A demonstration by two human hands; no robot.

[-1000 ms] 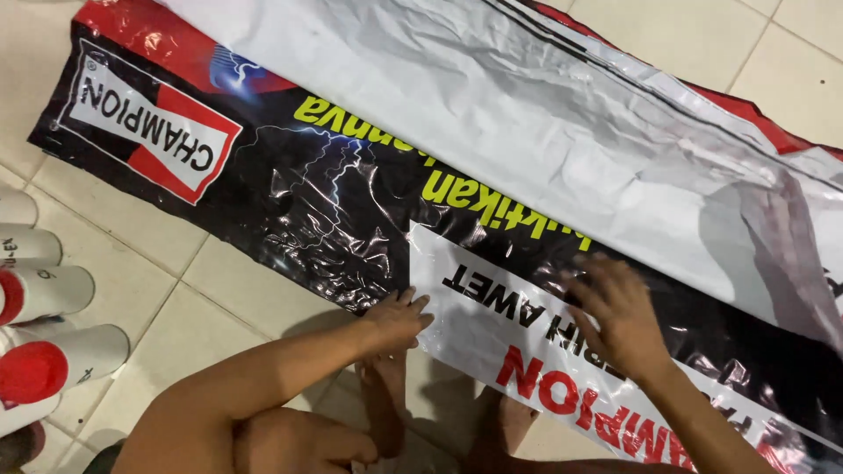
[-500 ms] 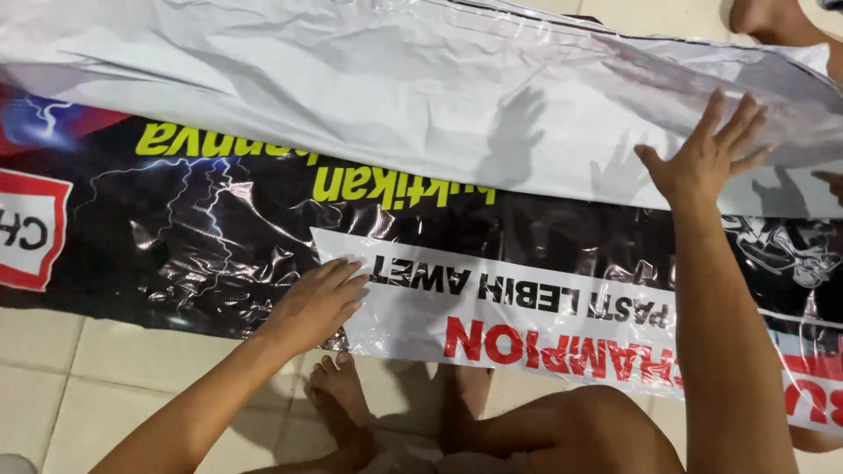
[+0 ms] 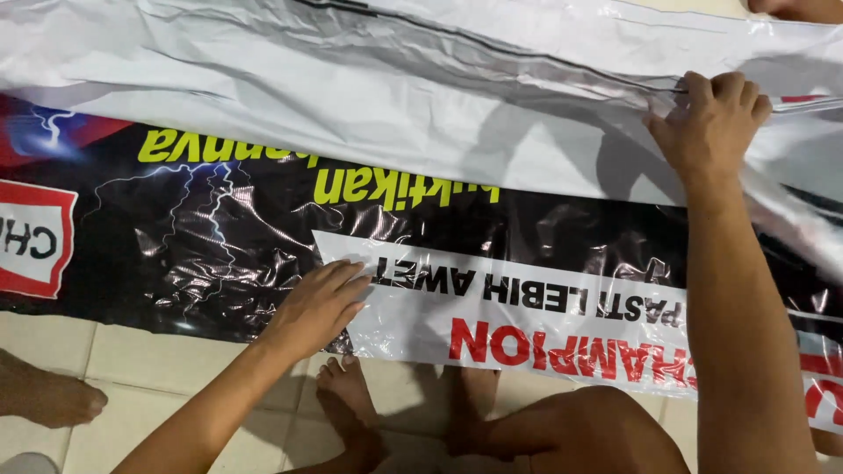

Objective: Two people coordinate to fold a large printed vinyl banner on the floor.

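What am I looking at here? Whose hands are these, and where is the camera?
The camera sits on a person's head and looks down, so you see their own arms and bare feet. A large printed vinyl banner lies on a tiled floor, black with lightning and lettering. Its pale grey back side is folded over the top. The left hand presses flat on the banner. The right hand grips the edge of the folded part. Another person's foot shows at the left.
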